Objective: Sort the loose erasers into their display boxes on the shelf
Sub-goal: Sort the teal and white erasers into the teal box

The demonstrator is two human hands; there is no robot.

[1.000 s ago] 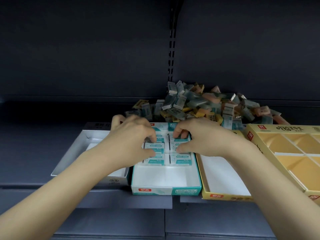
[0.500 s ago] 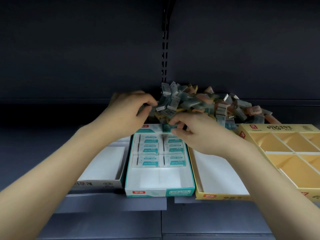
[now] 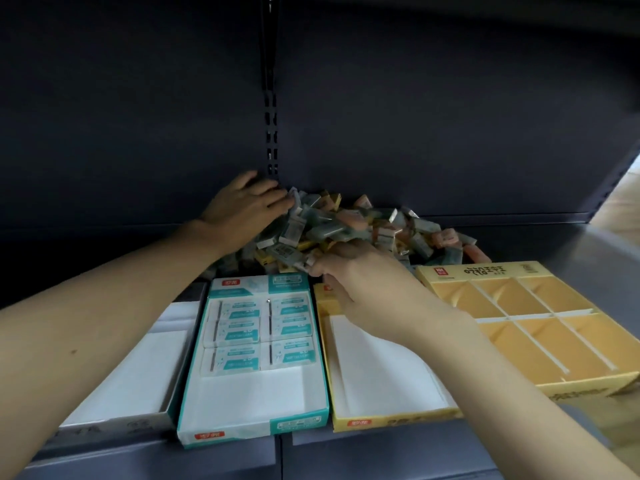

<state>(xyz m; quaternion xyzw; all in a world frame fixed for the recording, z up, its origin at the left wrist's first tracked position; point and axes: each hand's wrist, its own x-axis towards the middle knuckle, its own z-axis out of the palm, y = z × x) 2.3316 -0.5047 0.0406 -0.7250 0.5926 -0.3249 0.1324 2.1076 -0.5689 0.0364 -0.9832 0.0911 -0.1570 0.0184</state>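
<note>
Erasers, loose pile point(image 3: 346, 226): beyond both hands. Left hand point(image 3: 246, 206) flat, fingers straight on pile's left edge. Right hand point(image 3: 360, 282) pinching one eraser at near edge. Teal box point(image 3: 252, 420), front half bare, lies between forearms.

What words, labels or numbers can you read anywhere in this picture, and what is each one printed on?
Nothing reads clearly enough to quote.
Teal box: red brand tags and white panels, print too small.
Boxed erasers: teal label bands, upside down, blurred.
Flat yellow box: red tag and front lettering, blurred.
Divided yellow box: large script on the back flap, upside down, not legible.
White box: dark front characters, smeared.
Eraser pile: barcode-like patches, unreadable.
</note>
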